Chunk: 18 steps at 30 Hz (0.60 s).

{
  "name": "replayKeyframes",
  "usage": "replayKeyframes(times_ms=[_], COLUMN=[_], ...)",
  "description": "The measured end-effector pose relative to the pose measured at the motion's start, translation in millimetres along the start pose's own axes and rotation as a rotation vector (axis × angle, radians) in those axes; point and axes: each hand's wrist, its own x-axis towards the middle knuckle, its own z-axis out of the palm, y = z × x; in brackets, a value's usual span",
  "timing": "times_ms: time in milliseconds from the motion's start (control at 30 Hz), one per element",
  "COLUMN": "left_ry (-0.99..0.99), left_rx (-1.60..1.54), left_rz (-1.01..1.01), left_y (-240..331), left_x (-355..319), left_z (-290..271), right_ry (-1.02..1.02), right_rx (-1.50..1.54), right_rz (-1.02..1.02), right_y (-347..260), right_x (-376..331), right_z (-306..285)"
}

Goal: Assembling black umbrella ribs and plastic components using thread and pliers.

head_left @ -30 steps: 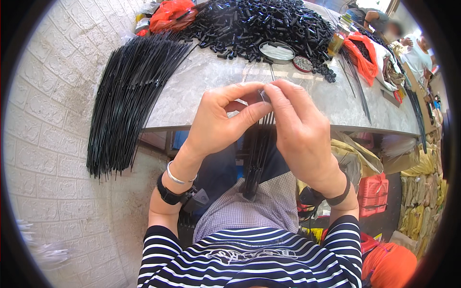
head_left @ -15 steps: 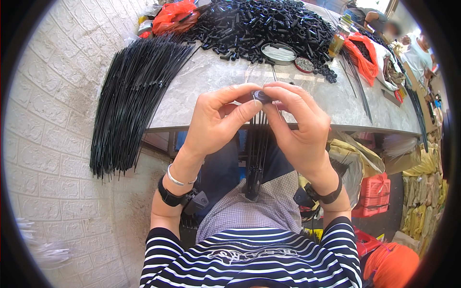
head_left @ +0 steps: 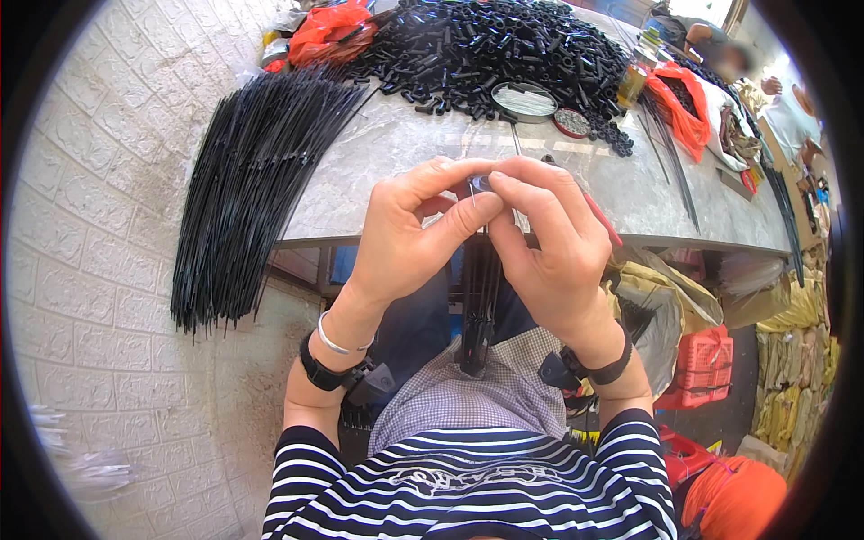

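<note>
Over the table's near edge my left hand pinches a small round black plastic hub between thumb and fingers. My right hand closes on the same hub from the other side, fingertips meeting those of the left. A thin bright wire shows at the hub. From below it, a bundle of slim black ribs hangs toward my lap; the fingers cover where they join. A red handle sticks out beyond my right hand; whether the hand holds it cannot be made out.
A heap of black tubular parts covers the table's far side. Before it lie a round tin of pale pins and a smaller red-rimmed tin. Many black rods overhang the left edge. Red bags lie right; a person is beyond.
Both hands stay at the hub, and my right fingers have shifted slightly left over it. The red handle has come into sight beside my right hand.
</note>
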Motion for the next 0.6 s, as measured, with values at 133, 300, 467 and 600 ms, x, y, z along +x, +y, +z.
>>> replayKeyframes(times_ms=[133,300,467,600], left_ry=[-0.028,-0.117,-0.168,-0.172], left_rx=[-0.178,-0.343,-0.379,-0.374], left_rz=[-0.03,-0.08,-0.094,-0.146], left_y=[-5,0,-2,3], left_x=[-2,-3,-4,-2], left_z=[-1,-7,-11,-8], right_ry=[0.009,-0.008,-0.091,-0.08], right_rx=[0.065,0.485,0.497,0.439], right_rz=[0.088,0.575,0.546,0.509], right_y=[-5,-19,-16,-13], right_x=[-1,-7,-10,-10], right_z=[-2,-8,-15,-16])
